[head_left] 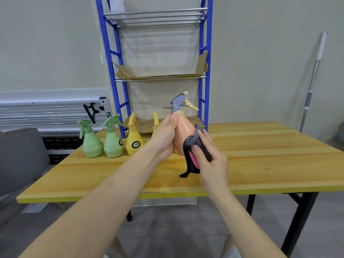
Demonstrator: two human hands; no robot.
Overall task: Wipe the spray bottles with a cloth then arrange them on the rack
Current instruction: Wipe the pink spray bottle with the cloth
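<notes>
My left hand grips a peach spray bottle with a grey trigger head, held upright above the wooden table. My right hand presses a grey and pink cloth against the bottle's lower right side, the cloth's tail hanging down to the tabletop. Two green spray bottles and a yellow one stand in a row at the table's left back. A second yellow bottle is mostly hidden behind my left hand. The blue rack stands behind the table.
The rack's shelves are lined with cardboard; a white object sits on the top shelf. A grey chair is at the left. A mop handle leans on the wall at the right.
</notes>
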